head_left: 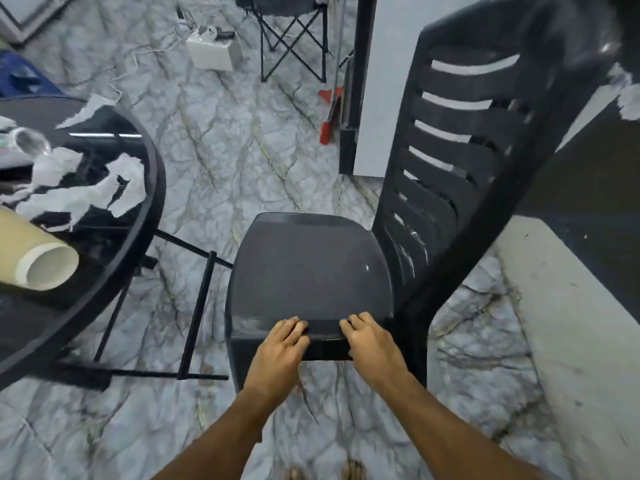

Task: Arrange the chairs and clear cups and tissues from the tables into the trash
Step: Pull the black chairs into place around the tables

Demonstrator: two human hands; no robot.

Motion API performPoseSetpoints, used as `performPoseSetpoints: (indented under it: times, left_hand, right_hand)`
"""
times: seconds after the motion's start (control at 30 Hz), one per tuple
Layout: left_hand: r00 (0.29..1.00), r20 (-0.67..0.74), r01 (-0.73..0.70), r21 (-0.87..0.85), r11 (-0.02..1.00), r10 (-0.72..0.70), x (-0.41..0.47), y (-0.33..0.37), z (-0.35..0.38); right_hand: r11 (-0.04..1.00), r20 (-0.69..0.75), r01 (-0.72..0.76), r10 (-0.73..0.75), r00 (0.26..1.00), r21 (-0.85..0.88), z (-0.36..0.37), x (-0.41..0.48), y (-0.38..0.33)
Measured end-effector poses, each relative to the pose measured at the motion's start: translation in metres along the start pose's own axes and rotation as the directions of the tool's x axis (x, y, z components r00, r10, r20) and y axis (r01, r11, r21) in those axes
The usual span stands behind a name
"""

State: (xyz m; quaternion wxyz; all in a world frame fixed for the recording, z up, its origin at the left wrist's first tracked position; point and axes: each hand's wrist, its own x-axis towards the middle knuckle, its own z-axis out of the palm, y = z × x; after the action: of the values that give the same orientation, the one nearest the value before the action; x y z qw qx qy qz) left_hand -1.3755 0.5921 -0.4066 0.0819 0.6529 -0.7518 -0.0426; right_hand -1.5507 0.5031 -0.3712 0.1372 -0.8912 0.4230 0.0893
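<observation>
As left hand (280,351) and right hand (370,348) grip the chair (311,265), fingers (295,328) curled over seat edge

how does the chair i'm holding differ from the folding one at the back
The plastic chair is moulded, with a solid seat and slatted back; the folding chair is a thin crossed-tube frame. The left hand and right hand grip the plastic chair's seat edge; no hand touches the folding chair. Both are black.
</observation>
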Motion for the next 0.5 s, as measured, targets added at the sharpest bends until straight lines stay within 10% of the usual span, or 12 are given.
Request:
performPoseSetpoints:
  times: [0.23,0.5]
  left_hand:
    - [0.857,0.412,0.396,-0.138,0.908,-0.311,0.016,0.020,-0.071]
    - [0.951,0.229,0.308,-0.648,0.697,-0.207,0.054,0.121,-0.246]
  right_hand:
    - [0.995,0.141,-0.068,0.077,0.987,-0.074,-0.084,-0.039,-0.041]
    - [0.988,0.112,-0.019,0.036,0.993,-0.150,-0.310,-0.119,-0.035]
